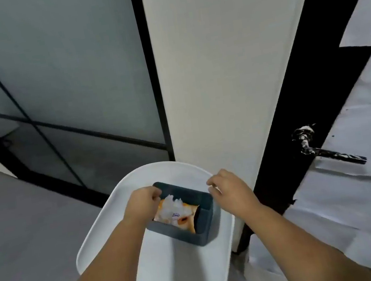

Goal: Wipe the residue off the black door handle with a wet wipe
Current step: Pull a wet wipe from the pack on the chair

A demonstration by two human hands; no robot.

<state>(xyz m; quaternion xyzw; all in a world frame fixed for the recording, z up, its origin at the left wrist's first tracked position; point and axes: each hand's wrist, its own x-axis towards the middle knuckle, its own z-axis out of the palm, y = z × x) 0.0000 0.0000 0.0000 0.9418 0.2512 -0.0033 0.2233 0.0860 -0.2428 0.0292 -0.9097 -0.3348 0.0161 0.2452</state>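
The step in hand is drawing a wet wipe out of the orange wet-wipe pack (178, 213), which sits in a dark blue-grey holder (200, 232) on the white bench (166, 275). The left hand (141, 204) rests at the holder's left rim, fingers curled closed on its edge or the pack's; which one I cannot tell, since motion blur softens it. The right hand (229, 189) hovers just beside the right rim, fingers loosely bent and holding nothing. A white tuft of wipe (173, 202) stands up from the opening. To do this well, keep the left hand pinning the holder, pinch the tuft low with the right, and pull steadily upward so only one sheet comes. The black door handle (325, 148), streaked with white residue, waits well apart to the right.
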